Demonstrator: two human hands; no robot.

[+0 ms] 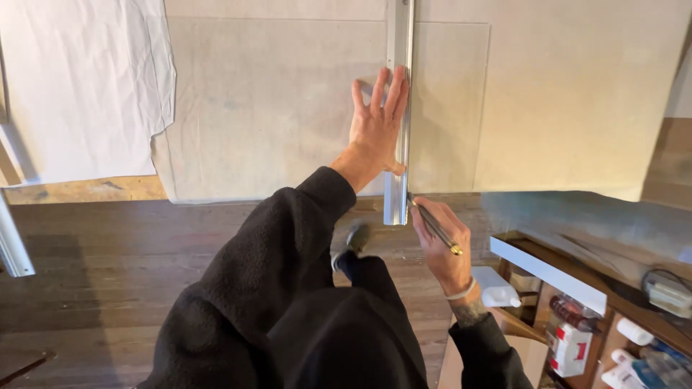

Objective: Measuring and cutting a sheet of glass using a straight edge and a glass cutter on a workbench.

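My left hand (pixel 376 126) lies flat with fingers spread on a clear plastic sheet (pixel 288 108), pressing against the left side of a long metal straightedge (pixel 398 43). The straightedge runs from the top of the view down past the sheet's near edge. My right hand (pixel 445 248) grips a dark knife-like tool with a brass end (pixel 435 225). Its tip rests against the straightedge's right side, close to the near edge of the table (pixel 577 94). Both arms wear black sleeves.
White paper (pixel 79 79) hangs over the table's left part. A dark wooden floor (pixel 108 259) lies below, with my shoe (pixel 355 241) on it. At the lower right, shelves (pixel 577 288) hold bottles and boxes. A metal leg (pixel 13 241) stands at the far left.
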